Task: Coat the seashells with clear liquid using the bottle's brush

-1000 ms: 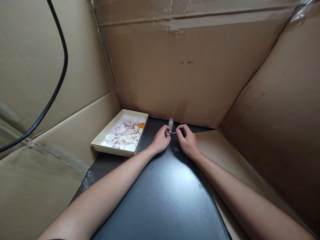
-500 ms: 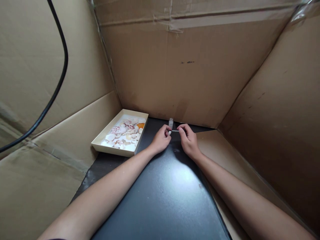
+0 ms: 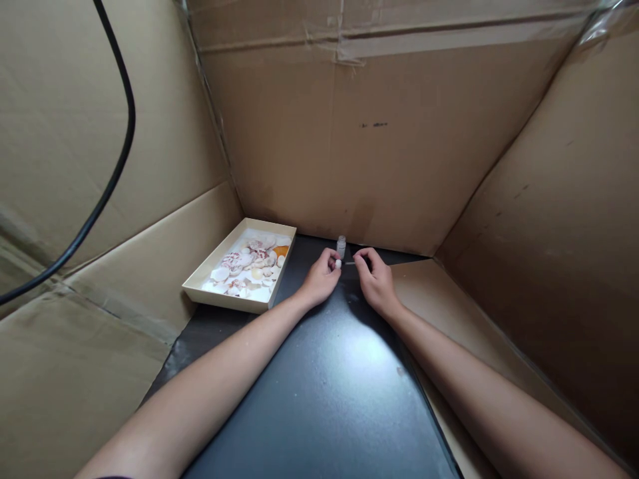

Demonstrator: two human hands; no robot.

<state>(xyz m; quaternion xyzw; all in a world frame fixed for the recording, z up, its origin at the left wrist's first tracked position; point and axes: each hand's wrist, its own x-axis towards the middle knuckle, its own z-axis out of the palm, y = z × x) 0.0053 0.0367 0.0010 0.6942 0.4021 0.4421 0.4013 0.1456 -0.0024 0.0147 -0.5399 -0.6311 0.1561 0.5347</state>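
Note:
My left hand (image 3: 322, 278) is closed, pinching a small whitish rounded piece (image 3: 338, 264) between thumb and fingers; it may be a small shell, but it is too small to be sure. Opposite it, my right hand (image 3: 375, 278) pinches a thin pale stick (image 3: 349, 263) whose tip points left, a short way from the whitish piece. Just behind the gap between both hands stands a small clear bottle (image 3: 341, 247), upright, with no cap visible on it.
A cream tray (image 3: 229, 302) of assorted seashells (image 3: 257, 259) lies to the left on the dark tabletop (image 3: 319, 392). Cardboard walls (image 3: 389, 159) enclose the back and sides. A black cable (image 3: 130, 113) hangs at the left, and flat cardboard (image 3: 439, 293) lies at the right.
The stick's tip has drawn back to the right, leaving a gap from the whitish piece. My left fingers have turned that piece slightly, so more of it shows.

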